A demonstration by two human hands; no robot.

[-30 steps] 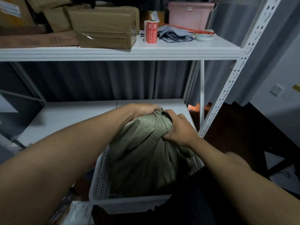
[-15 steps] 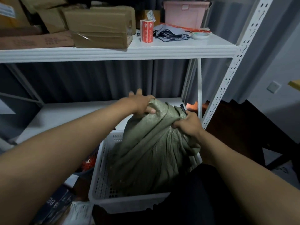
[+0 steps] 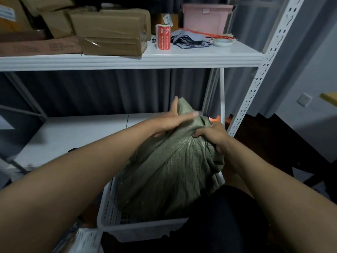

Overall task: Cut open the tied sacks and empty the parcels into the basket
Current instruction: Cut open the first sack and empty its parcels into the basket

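A green woven sack (image 3: pixel 169 172) stands in a white slotted basket (image 3: pixel 138 229) on the floor in front of a white metal shelf (image 3: pixel 127 60), its gathered top rising well above the basket rim. The right hand (image 3: pixel 212 135) has its fingers (image 3: pixel 197 134) curled tight into the bunched neck of the sack, pinching a fold of cloth; something dark shows at the neck just above that hand, but whether it is a tie or a tool cannot be told. The left hand (image 3: pixel 173 118) lies on the far side of the peak with its fingers nearly straight, pressing the flap of cloth rather than closing round it. No parcels are in sight, so the sack looks unemptied: the step in hand seems to be working the neck open, or getting a hold on the sack to tip it, and the task appears to be in an early stage for this sack. The next move likely calls for the left hand to take a real hold on the loose cloth while the right keeps the neck steady, then to spread the mouth and upend the sack so the contents drop inside the basket, not over its rim. The upper shelf carries cardboard boxes (image 3: pixel 111 33), a red roll of labels (image 3: pixel 163 36) and a pink tub (image 3: pixel 206 18).
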